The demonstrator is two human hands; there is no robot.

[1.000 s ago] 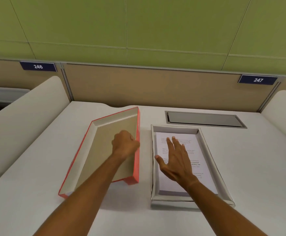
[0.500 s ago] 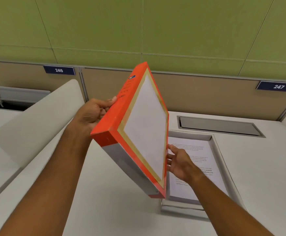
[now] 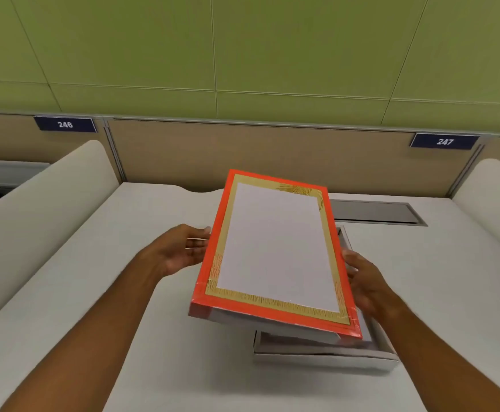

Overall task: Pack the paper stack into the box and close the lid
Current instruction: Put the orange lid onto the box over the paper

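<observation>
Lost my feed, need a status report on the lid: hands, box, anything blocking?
Left hand and right hand each grip a lid edge. Lid tilted above box, not seated. Nothing blocking.

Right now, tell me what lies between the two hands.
Head view: the orange lid, tilted above the box, spans the stretch between left hand and right hand.

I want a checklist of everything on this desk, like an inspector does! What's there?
Surface: white desk, bare apart from the job's things.
Job's things: orange lid held tilted above the white box, not yet closed; paper stack hidden under it.
Clutter: nothing seen.
Grips: left hand at the lid's left edge; right hand at its right edge.
Cables: nothing seen; a grey hatch sits behind.
Surroundings: green wall, signs 246 and 247.
</observation>
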